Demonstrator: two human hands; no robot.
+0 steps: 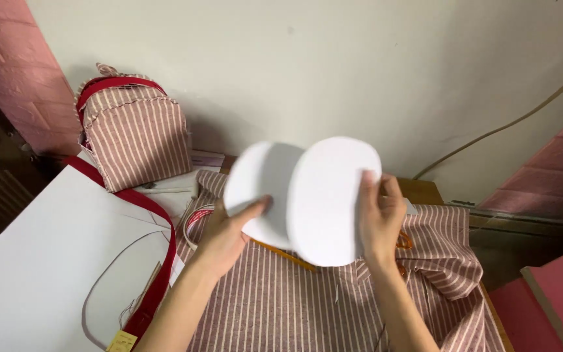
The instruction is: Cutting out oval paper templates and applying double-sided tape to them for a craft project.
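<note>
Fingers of the left hand (226, 234) and right hand (378, 218) clamp two white oval foam pieces (307, 199) above striped fabric (281, 306).

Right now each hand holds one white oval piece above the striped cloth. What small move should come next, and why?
Probably slide the left piece fully behind the right piece until the edges match. They overlap only partly, the left hand and right hand each pinch one, and both hang in the air above the striped cloth, so squaring them looks easy.
</note>
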